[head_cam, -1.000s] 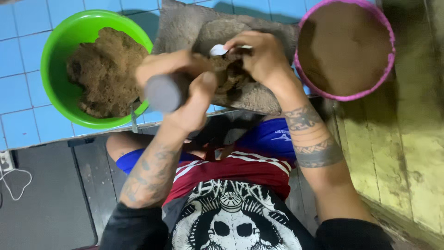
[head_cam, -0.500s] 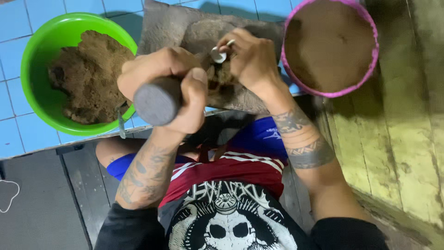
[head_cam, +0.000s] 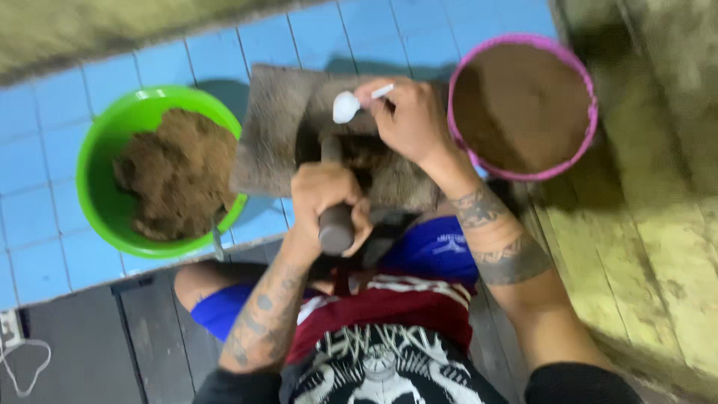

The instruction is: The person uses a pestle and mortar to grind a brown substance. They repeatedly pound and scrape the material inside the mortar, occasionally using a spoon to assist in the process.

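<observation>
the left hand is clamped round a dark pestle whose long axis runs 12 to 6 onto the grey slab, while the right hand, at 1 o'clock, pinches a white spoon pointing to 9.

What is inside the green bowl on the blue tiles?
The green bowl holds a heap of brown, crumbly, moist-looking material. Bare green wall shows around it. The bowl's bottom is covered by the heap, so anything beneath cannot be seen.
</observation>
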